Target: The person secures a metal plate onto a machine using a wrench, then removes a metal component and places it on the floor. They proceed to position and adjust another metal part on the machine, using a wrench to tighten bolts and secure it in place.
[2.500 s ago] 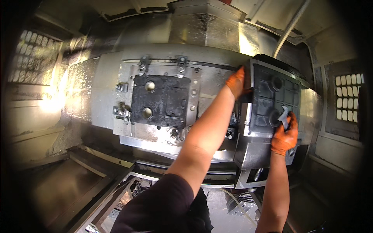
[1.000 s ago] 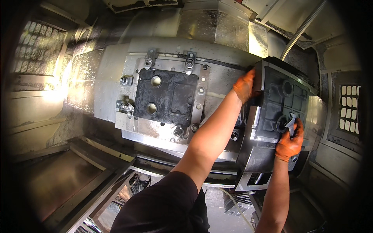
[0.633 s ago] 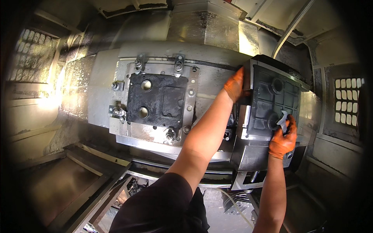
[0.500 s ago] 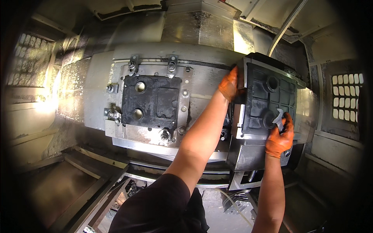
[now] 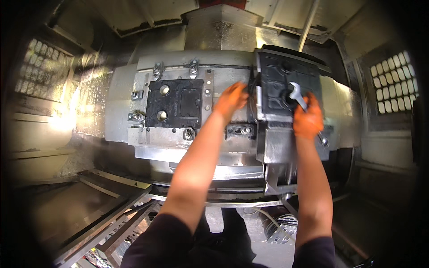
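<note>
My right hand (image 5: 308,118), in an orange glove, is closed around a metal wrench (image 5: 296,93). The wrench's open jaw points up and left over a dark ribbed plate (image 5: 273,73) on the raised block at right. Its other end sticks out below the hand. My left hand (image 5: 231,102), also orange-gloved and a little blurred, hovers over the bare metal between that block and the left plate. Its fingers are loosely bent and apart, with nothing seen in them. To its left lies a flat black plate (image 5: 190,105) with two round holes, ringed by clamps.
Bolted clamps (image 5: 193,69) stand along the left plate's edges. A low clamp with a bolt (image 5: 245,130) sits just left of the right block. Machine walls close in both sides, with a slotted window (image 5: 393,82) at right. A pale rod (image 5: 308,24) slants above the block.
My left hand has let go of the right block's left side and moved left. My right hand has shifted slightly left and up with the wrench, and the view has moved.
</note>
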